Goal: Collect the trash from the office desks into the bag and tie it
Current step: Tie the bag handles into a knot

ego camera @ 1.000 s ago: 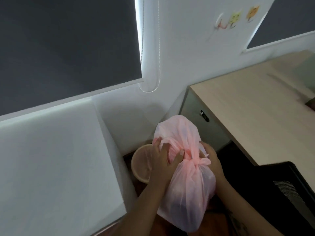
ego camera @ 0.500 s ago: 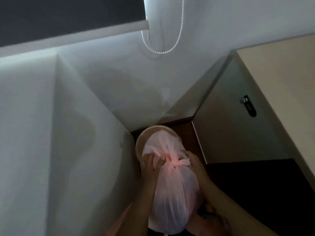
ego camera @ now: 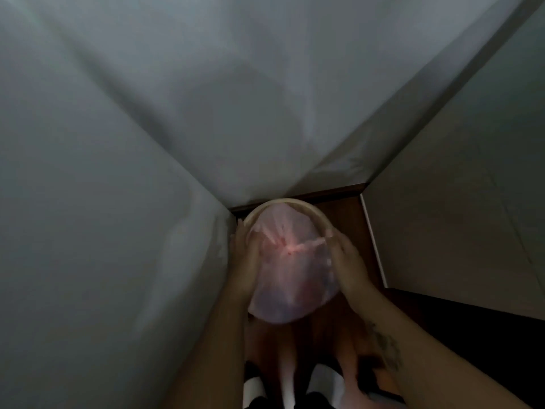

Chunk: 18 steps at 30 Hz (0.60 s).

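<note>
Knotted bag (ego camera: pixel 290 278) was at the mouth of the bin (ego camera: pixel 298 203) in the floor corner. My left hand (ego camera: pixel 244 261) and right hand (ego camera: pixel 348 261) pressed its sides, fingers mostly straight. Looked soft, light and slippery, so I'd grab the knot (ego camera: pixel 287 246).

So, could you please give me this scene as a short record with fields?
bin: round, pale rim, on the floor in a corner
bag: pink, tied shut, over the bin's mouth
knot: on top, facing the camera
left hand: flat against the bag's left side
right hand: flat against the bag's right side
bag resting in bin: cannot tell, picture blurred
</note>
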Tool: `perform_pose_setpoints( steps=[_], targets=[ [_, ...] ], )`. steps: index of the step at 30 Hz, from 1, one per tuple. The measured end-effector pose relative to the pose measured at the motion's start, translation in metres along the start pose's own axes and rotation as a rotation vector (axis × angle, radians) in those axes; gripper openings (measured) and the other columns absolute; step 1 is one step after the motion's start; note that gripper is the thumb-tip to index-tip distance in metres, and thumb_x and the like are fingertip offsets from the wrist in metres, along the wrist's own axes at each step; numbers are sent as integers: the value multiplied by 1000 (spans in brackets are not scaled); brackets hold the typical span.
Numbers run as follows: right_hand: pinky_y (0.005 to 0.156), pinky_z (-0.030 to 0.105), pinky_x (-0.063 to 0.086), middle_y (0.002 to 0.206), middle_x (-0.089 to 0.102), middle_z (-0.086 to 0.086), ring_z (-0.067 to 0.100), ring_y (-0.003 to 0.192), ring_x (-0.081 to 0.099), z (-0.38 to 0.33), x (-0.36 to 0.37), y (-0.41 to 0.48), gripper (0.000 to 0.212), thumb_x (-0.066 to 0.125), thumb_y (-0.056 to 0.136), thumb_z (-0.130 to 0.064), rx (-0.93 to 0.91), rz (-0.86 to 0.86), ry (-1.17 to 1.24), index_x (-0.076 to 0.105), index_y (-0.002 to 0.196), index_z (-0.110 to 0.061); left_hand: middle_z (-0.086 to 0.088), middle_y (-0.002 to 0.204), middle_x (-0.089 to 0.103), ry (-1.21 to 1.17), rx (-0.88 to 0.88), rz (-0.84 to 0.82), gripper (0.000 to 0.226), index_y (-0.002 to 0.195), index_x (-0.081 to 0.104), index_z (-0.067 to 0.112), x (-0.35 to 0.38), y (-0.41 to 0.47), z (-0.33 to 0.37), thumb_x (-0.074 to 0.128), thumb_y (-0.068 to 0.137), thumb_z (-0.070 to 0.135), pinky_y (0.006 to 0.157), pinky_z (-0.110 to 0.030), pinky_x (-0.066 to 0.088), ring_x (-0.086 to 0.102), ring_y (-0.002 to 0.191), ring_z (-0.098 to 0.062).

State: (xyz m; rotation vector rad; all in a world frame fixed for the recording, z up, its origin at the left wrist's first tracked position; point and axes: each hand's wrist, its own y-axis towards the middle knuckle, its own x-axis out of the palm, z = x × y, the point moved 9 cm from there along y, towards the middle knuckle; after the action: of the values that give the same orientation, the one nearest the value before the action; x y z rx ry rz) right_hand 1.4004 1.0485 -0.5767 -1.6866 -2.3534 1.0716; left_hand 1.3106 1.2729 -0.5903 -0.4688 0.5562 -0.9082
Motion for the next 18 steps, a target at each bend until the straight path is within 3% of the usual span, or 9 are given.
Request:
perform_pose_setpoints(
  steps=[2,3,5,7,10,13,15,18],
  targets=[
    [101,44,47,129,62,-3,15,118,58,17,5,3,77,41,75,-85,-74,-24,-59,56,131,-35,10,151,40,103,47,23,74,135,47,45,-3,-12,1,49,72,84,118,-41,28,36,140,-14],
    [101,42,47,132,60,-5,13,120,57,26,10,1,79,42,74,-86,-109,-48,-87,53,134,-36,8,155,35,150,49,30,86,144,41,41,0,-23,0,48,68,82,118,-37,27,33,142,-14],
    [104,40,45,137,54,-8,9,123,53,34,18,-5,74,44,77,-81,-138,-72,-132,52,135,-37,4,160,27,214,28,17,105,151,34,34,8,-40,-18,47,59,84,117,-34,28,30,145,-17],
    [109,34,39,141,47,-11,8,127,45,31,27,-10,65,47,79,-77,-181,-123,-188,50,133,-42,1,160,27,312,41,-1,109,152,32,34,12,-44,-40,47,57,85,116,-37,33,33,144,-21],
    [114,38,31,150,41,2,21,137,37,49,36,0,74,45,77,-66,-150,-171,-388,44,143,-32,0,164,19,345,18,-98,101,150,26,44,22,-30,-71,51,62,84,114,-44,36,29,146,-22],
    [117,34,20,153,38,7,27,141,32,72,40,15,90,28,69,-72,-132,-205,-625,39,147,-28,4,166,9,339,-14,-177,80,142,21,62,33,-16,-81,58,71,74,112,-37,36,29,147,-22],
    [116,31,15,153,37,8,25,142,31,75,41,20,81,35,77,-64,-124,-231,-718,36,148,-26,4,165,13,385,-5,-176,78,149,25,51,36,-7,-83,60,80,62,109,-26,29,25,148,-21],
    [113,28,21,150,41,8,27,139,35,66,35,16,63,55,89,-44,-122,-242,-683,41,146,-22,0,160,31,433,110,-152,79,151,35,31,40,-18,-63,56,79,54,113,-32,31,29,146,-20]
  ],
)
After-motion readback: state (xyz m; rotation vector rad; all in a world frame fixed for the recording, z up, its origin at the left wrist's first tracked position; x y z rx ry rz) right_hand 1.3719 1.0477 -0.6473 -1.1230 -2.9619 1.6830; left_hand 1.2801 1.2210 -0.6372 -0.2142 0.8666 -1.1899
